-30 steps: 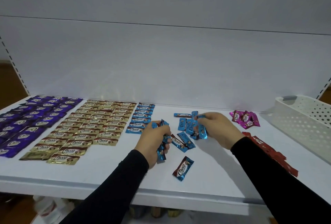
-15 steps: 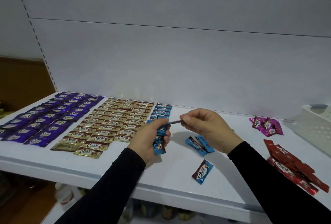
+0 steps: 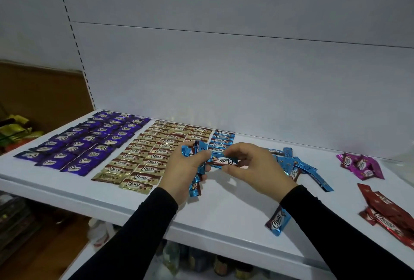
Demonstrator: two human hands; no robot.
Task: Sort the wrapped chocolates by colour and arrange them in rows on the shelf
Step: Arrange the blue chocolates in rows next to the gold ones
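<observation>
Head view: right hand fingers pinch blue chocolate; left hand grips blue bundle.

your right hand now pinches a blue chocolate face-up and flat by its end, where half a second ago it showed edge-on. your left hand meets its other end, gripping the blue bundle. a second ago, your right hand was down among the loose blue pile.

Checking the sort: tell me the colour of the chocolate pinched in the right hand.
Blue chocolate, head view.
</observation>
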